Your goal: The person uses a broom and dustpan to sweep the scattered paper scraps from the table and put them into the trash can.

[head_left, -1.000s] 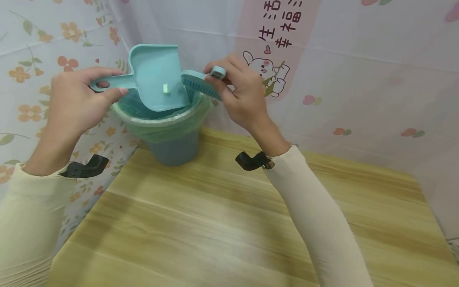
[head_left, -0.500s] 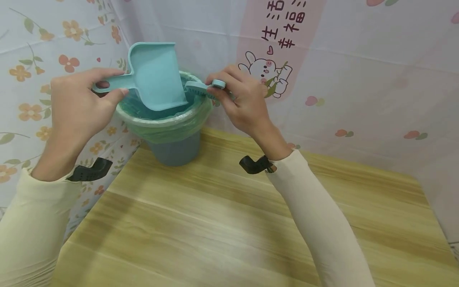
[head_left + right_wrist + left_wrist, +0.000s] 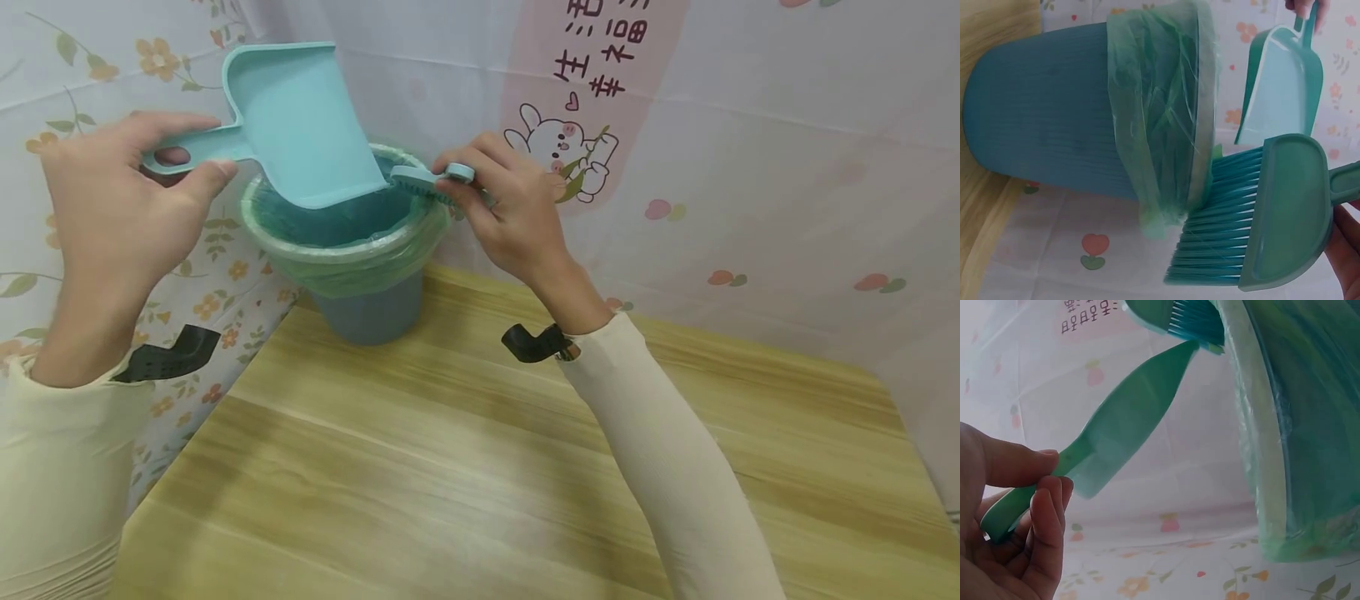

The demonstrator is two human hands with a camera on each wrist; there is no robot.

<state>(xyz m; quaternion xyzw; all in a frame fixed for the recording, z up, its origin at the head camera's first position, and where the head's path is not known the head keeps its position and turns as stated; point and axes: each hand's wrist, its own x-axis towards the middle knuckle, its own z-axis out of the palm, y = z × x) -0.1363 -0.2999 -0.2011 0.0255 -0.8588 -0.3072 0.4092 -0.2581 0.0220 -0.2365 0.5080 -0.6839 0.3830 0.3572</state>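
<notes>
My left hand (image 3: 120,208) pinches the handle of a light blue dustpan (image 3: 300,125) between thumb and fingers. The pan is tilted above the left part of a bin (image 3: 367,312), its front edge over the opening, and its visible face is bare. My right hand (image 3: 517,208) grips the handle of a matching hand brush (image 3: 1288,212) at the bin's right rim. In the right wrist view the bristles overlap the rim. Beside those bristles, a small green bit (image 3: 1213,348) shows in the left wrist view.
A translucent green bag (image 3: 345,275) lines the bin and folds over its rim. The bin stands at the back left corner of a wooden table (image 3: 450,458). Flowered cloth (image 3: 225,275) hangs at the left, and a printed white cloth (image 3: 750,192) behind.
A small pale green piece lay on the dustpan a second ago and was off it half a second later. The dustpan has since moved up and left, while the brush has barely shifted.
</notes>
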